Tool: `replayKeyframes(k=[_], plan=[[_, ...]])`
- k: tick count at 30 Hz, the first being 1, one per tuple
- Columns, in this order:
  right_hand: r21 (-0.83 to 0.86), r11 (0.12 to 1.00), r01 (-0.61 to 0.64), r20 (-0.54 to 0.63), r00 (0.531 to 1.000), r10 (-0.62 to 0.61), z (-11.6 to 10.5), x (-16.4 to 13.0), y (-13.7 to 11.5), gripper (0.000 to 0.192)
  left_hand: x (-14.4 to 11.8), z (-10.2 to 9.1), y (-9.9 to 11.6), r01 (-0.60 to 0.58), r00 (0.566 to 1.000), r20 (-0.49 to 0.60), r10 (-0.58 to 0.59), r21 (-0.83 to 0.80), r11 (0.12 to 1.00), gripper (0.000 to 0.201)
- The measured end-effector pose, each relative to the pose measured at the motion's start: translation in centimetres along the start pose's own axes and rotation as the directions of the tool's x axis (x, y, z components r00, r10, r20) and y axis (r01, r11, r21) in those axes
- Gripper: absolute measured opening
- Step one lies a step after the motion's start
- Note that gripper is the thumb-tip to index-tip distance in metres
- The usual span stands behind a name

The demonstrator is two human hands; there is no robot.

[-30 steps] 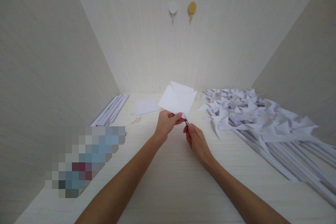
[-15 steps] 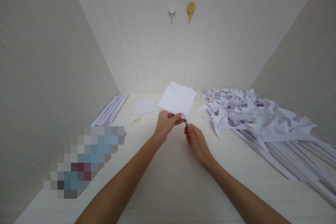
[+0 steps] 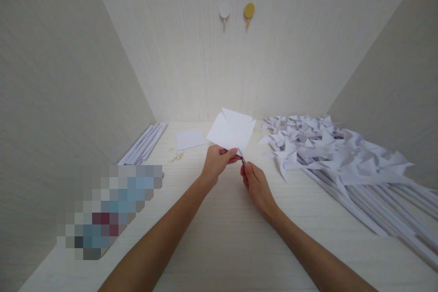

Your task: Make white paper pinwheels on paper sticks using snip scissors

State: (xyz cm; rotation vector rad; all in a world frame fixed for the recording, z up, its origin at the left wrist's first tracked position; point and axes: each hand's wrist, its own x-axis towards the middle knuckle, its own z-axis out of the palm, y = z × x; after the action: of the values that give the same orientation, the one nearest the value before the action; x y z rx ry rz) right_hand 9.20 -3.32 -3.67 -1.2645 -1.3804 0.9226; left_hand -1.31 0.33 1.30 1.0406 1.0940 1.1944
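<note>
A white square of paper (image 3: pixel 232 128), slit in from its far and right corners, is held up over the table. My left hand (image 3: pixel 219 163) pinches its near edge between thumb and fingers. My right hand (image 3: pixel 255 182) is closed around a pair of scissors (image 3: pixel 243 160), most of which is hidden in the palm. The scissor blades are at the paper's near corner, right beside my left fingertips.
Several paper pinwheels (image 3: pixel 287 150) on rolled paper sticks (image 3: pixel 376 205) are heaped at the right. Left lie rolled paper tubes (image 3: pixel 145 143), a stack of paper (image 3: pixel 190 139), small wooden sticks (image 3: pixel 178 156) and a pixelated object (image 3: pixel 119 205). Two hooks (image 3: pixel 249 11) hang on the back wall.
Hardly anything differs. The paper has dipped very slightly, and both hands keep their places and holds.
</note>
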Motion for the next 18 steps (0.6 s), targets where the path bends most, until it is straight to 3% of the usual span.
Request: replayKeyframes(k=[18], plan=[[0.055, 0.998, -0.014, -0.030, 0.999, 0.016, -0.02, 0.20, 0.28, 0.040, -0.14, 0.20, -0.69, 0.012, 0.998, 0.066, -0.015, 0.042, 0.999, 0.010]])
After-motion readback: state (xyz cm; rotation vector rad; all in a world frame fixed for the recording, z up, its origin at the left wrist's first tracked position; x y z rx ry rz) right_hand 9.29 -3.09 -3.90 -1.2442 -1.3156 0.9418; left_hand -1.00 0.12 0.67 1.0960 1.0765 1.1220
